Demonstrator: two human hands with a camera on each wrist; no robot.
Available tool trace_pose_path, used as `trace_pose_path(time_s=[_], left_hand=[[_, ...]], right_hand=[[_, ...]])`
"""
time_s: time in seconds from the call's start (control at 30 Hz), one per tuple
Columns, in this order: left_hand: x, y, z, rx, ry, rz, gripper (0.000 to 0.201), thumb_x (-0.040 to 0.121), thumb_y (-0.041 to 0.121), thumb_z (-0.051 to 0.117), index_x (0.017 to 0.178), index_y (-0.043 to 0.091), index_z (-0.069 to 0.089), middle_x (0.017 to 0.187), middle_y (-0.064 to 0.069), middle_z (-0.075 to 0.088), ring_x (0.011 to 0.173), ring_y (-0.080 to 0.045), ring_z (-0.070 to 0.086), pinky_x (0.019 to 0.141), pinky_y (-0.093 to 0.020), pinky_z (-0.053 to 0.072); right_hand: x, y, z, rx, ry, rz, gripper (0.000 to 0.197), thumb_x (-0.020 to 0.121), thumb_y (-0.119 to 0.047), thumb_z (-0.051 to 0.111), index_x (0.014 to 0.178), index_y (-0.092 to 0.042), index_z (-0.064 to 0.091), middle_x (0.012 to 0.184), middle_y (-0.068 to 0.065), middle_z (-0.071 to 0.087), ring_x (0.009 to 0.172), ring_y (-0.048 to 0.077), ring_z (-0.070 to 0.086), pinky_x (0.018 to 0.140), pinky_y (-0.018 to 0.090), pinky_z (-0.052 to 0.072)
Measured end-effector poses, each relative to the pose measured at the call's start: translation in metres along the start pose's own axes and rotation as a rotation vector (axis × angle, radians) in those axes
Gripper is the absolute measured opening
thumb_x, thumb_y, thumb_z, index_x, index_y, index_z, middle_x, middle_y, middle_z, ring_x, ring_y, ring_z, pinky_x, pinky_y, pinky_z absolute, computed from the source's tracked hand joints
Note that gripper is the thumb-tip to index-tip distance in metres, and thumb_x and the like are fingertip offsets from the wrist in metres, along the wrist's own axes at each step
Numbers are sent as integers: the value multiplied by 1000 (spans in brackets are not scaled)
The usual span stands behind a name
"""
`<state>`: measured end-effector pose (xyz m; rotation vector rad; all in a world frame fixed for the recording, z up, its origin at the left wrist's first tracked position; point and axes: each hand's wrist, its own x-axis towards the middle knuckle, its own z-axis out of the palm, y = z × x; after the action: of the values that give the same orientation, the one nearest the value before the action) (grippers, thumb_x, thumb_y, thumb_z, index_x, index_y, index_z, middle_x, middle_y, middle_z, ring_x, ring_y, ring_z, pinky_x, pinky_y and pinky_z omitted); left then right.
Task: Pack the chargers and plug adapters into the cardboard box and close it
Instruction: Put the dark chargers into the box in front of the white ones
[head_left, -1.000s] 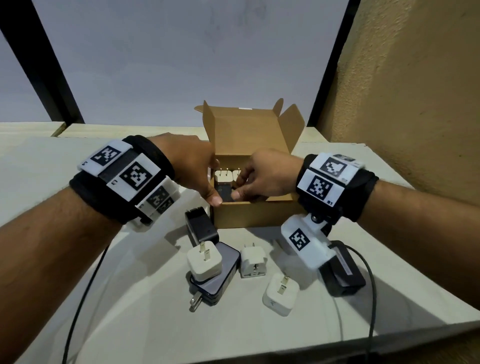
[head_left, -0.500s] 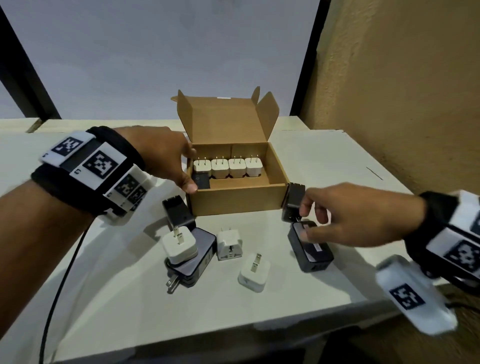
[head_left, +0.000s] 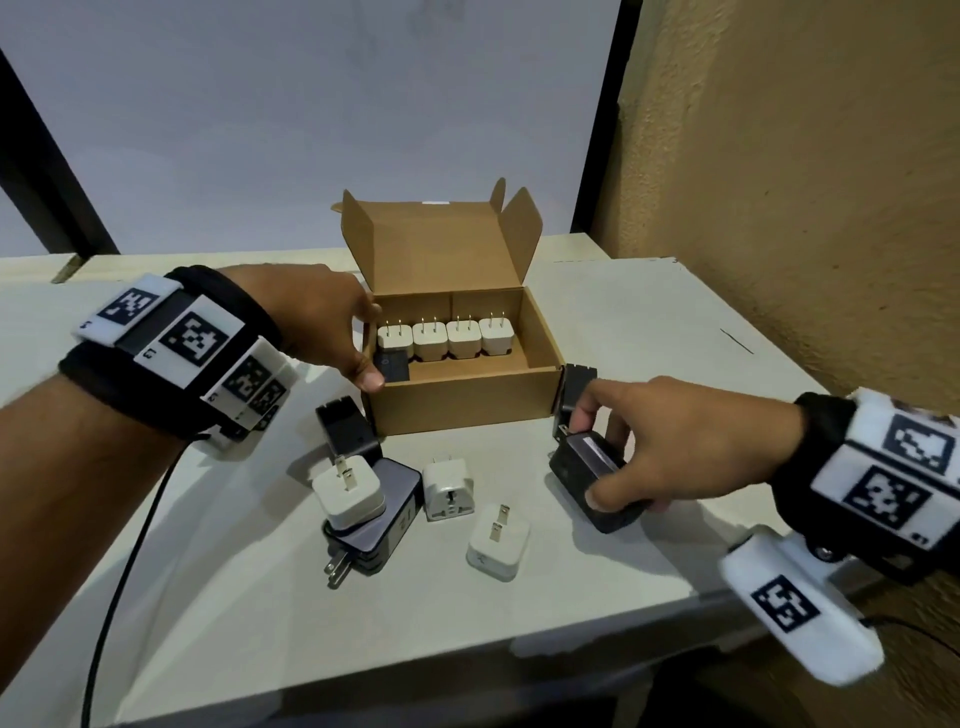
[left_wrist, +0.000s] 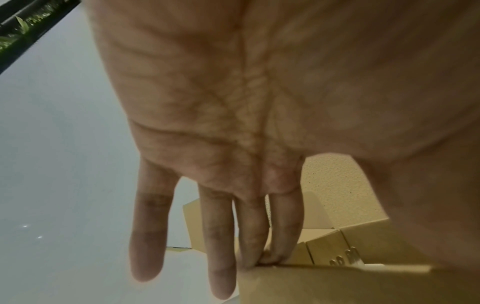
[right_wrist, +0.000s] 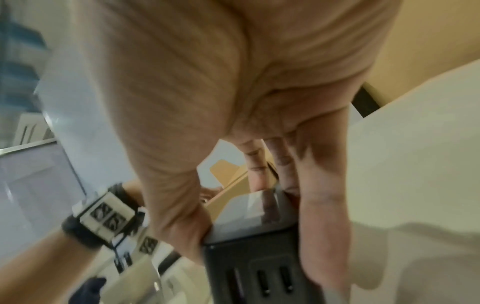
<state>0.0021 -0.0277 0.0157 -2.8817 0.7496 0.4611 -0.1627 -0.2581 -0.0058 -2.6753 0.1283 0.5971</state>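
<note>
Charger (head_left: 597, 480), the black one lying flat on the table (head_left: 649, 322) just right of the box (head_left: 457, 405), sits clamped between your right hand's (head_left: 675, 447) thumb and fingers, long axis along your reach, the box up-left of it, while your left hand (head_left: 322, 322) rests flat-fingered on its left wall.

Seen from the wrist, the right hand (right_wrist: 233, 102) grips a black charger (right_wrist: 254, 257) between thumb and fingers above the pale bench (right_wrist: 415, 164); the cardboard box (right_wrist: 228, 170) and left wrist lie blurred behind.
</note>
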Motion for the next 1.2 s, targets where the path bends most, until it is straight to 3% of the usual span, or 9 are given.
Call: trace_pose_path(time_s=[0.17, 0.27, 0.37, 0.57, 0.63, 0.83, 0.97, 1.07, 1.2], left_hand=[[-2, 0, 0, -5, -8, 4, 91, 69, 58, 68, 145, 20, 35, 152, 5, 33, 133, -22, 39, 106, -34, 30], [-2, 1, -1, 0, -2, 3, 90, 70, 58, 68, 145, 20, 35, 150, 3, 36, 130, -22, 42, 103, -33, 32], [-2, 2, 0, 9, -4, 0, 89, 70, 58, 67, 145, 20, 35, 150, 2, 37, 130, -23, 42, 103, -33, 33], [-4, 3, -1, 13, -2, -13, 89, 71, 58, 67, 145, 21, 35, 146, 1, 42, 132, -22, 40, 104, -33, 31], [-3, 2, 0, 8, -2, -11, 90, 70, 59, 68, 145, 21, 35, 146, 1, 42, 131, -22, 41, 104, -33, 31], [-1, 0, 1, -17, 7, -11, 88, 70, 58, 68, 143, 21, 37, 142, -2, 48, 126, -24, 45, 101, -33, 34], [-1, 0, 2, -20, 11, -22, 90, 68, 58, 70, 143, 22, 38, 141, 0, 49, 126, -23, 46, 99, -32, 35], [1, -1, 1, -29, 11, -24, 92, 66, 58, 71, 143, 21, 38, 140, -1, 50, 124, -23, 47, 98, -32, 36], [2, -6, 4, -27, 26, -18, 94, 62, 62, 72, 142, 24, 40, 137, 1, 52, 121, -21, 50, 95, -32, 37]], right_hand=[[2, 7, -26, 576, -67, -75, 50, 72, -3, 79, 114, -17, 55, 96, 18, 67, 79, 34, 70, 71, 44, 61], [8, 11, -39, 794, -111, -134, 59, 69, -3, 70, 122, -23, 54, 89, 19, 65, 85, 37, 65, 71, 43, 60], [19, 9, -44, 883, -97, -174, 63, 72, -2, 63, 125, -35, 57, 104, 21, 64, 90, 37, 60, 69, 39, 59], [55, -26, -39, 1128, -105, -191, 31, 82, -16, 67, 110, -16, 53, 93, 14, 59, 79, 30, 55, 61, 39, 58], [70, -42, -39, 1106, -36, -217, 37, 81, -14, 70, 113, -16, 51, 87, 12, 64, 62, 24, 65, 68, 43, 57], [106, -77, -28, 724, 166, -163, 48, 75, -15, 79, 112, -31, 54, 103, 9, 66, 93, 26, 67, 79, 41, 56], [114, -84, -20, 471, 173, -88, 46, 78, -23, 78, 115, -28, 52, 101, 0, 58, 93, 21, 63, 73, 37, 60], [118, -85, -15, 337, 152, -49, 52, 77, -31, 78, 121, -28, 51, 103, -1, 59, 90, 18, 60, 64, 28, 53], [121, -87, -10, 192, 183, -25, 62, 78, -41, 75, 130, -17, 51, 111, 0, 58, 98, 18, 54, 77, 27, 40]])
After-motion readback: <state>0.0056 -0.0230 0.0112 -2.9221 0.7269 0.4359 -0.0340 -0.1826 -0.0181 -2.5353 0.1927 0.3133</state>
